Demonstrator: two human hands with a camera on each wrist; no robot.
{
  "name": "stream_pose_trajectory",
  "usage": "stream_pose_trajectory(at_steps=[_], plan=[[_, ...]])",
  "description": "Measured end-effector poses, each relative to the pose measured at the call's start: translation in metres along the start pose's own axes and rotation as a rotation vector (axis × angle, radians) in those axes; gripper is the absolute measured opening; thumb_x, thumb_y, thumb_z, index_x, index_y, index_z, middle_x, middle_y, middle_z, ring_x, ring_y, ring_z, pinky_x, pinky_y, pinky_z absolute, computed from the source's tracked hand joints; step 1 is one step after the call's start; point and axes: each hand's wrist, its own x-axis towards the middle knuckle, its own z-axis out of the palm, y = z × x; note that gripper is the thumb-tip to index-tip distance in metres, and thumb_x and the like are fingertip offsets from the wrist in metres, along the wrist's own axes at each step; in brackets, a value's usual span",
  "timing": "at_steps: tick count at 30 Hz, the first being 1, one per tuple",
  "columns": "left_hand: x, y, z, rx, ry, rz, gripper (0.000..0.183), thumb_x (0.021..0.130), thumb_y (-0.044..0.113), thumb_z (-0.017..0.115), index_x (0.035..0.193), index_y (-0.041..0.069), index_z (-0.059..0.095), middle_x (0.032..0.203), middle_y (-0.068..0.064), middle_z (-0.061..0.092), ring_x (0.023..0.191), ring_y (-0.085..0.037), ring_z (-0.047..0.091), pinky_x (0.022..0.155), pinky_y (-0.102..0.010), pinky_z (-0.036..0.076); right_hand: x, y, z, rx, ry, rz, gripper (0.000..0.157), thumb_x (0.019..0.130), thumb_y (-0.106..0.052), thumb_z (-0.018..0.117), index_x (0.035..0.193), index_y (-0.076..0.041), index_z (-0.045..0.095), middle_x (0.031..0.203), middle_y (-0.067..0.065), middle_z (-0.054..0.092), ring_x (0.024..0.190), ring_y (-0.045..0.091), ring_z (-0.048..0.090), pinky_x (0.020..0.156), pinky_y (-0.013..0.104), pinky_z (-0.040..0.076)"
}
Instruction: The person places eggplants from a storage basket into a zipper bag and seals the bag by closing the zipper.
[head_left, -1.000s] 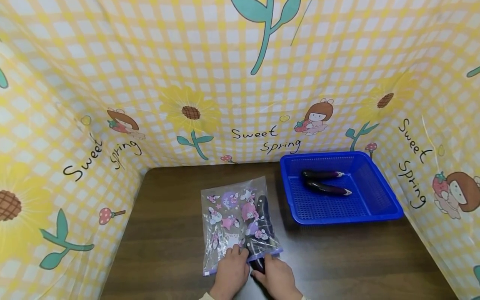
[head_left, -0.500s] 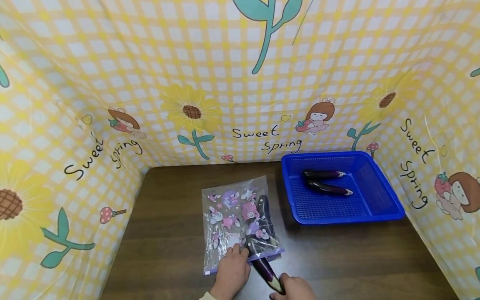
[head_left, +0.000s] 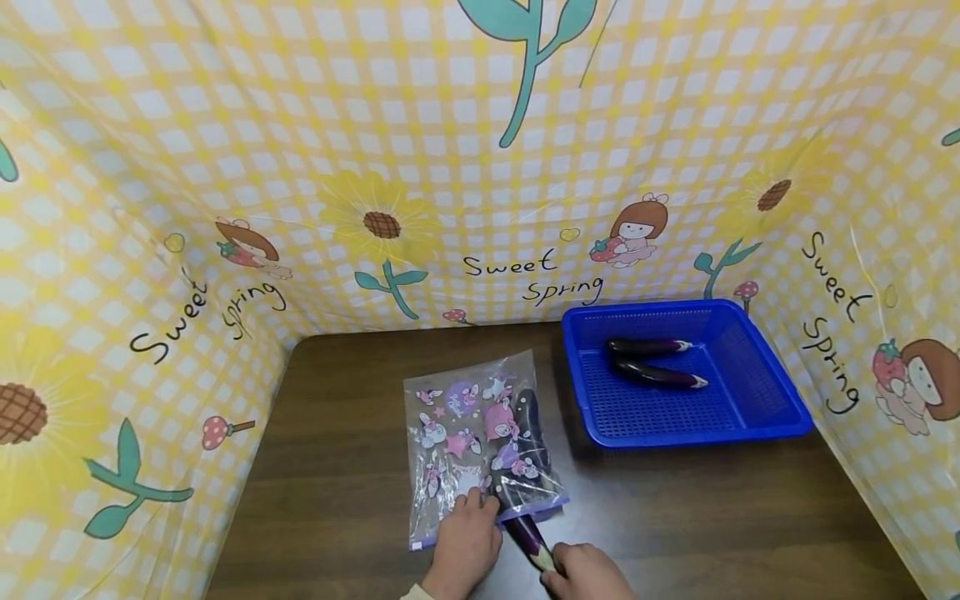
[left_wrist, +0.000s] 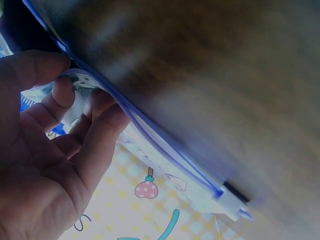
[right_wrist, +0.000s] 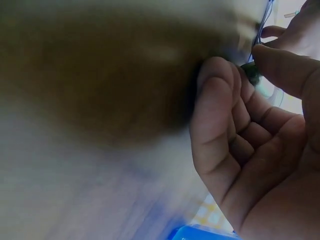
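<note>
A clear zipper bag [head_left: 442, 414] printed with pink and purple cartoon figures lies flat, its purple-edged mouth toward me. My left hand [head_left: 467, 537] holds the bag at that mouth; in the left wrist view its curled fingers pinch the lip, and the white slider [left_wrist: 231, 204] sits at one end. Partly inside the mouth is a dark purple eggplant [head_left: 527, 537], its stem end sticking out. My right hand [head_left: 588, 571] grips that end, the green stem [right_wrist: 251, 73] showing between thumb and fingers in the right wrist view. Another dark eggplant [head_left: 529, 414] shows through the bag's right side.
A blue plastic basket [head_left: 697, 438] stands at the back right of the brown wooden table [head_left: 330, 442]. Two eggplants, one behind [head_left: 647, 347] and one in front [head_left: 660, 374], lie in it. Yellow checked cloth [head_left: 465, 192] walls in the back and sides.
The right hand shifted from the bag's mouth back to the eggplant's stem end, then slightly forward and left, changing its grip. The left hand stays at the bag's edge.
</note>
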Motion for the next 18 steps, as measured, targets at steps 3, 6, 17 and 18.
stream_pose_trajectory(at_steps=[3,6,17,18], plan=[[-0.001,0.000,0.000,-0.004,-0.006,-0.002,0.020,0.066,0.012,0.071,0.081,0.009,0.059,0.081,-0.008,0.051,0.063,-0.025,0.049,0.040,-0.035,0.036,0.005,-0.003,-0.001,-0.037,0.020,-0.024,0.024,0.090,-0.027,0.073,0.075,-0.016,0.059,0.063,-0.009,0.049,0.055,0.009,0.044,0.054,0.033,0.038],[-0.001,-0.001,0.001,-0.005,-0.011,-0.001,0.019,0.067,0.013,0.072,0.082,0.009,0.060,0.083,-0.009,0.052,0.064,-0.025,0.050,0.040,-0.035,0.037,0.010,-0.006,-0.001,-0.072,0.044,-0.037,0.025,0.090,-0.028,0.072,0.074,-0.016,0.057,0.063,-0.009,0.048,0.055,0.010,0.043,0.053,0.034,0.037],[-0.001,0.000,0.000,0.031,-0.024,0.013,0.018,0.067,0.014,0.072,0.082,0.010,0.063,0.086,-0.009,0.055,0.066,-0.026,0.052,0.042,-0.036,0.041,0.031,-0.015,0.004,-0.162,0.285,-0.094,0.035,0.088,-0.030,0.075,0.064,-0.020,0.052,0.059,-0.010,0.043,0.052,0.012,0.043,0.048,0.035,0.034],[-0.001,0.000,0.000,0.031,-0.024,0.015,0.018,0.067,0.014,0.072,0.082,0.010,0.063,0.086,-0.009,0.055,0.066,-0.026,0.052,0.041,-0.036,0.041,0.033,-0.015,0.005,-0.160,0.300,-0.094,0.036,0.088,-0.030,0.076,0.064,-0.021,0.051,0.058,-0.010,0.043,0.051,0.012,0.043,0.048,0.035,0.033]])
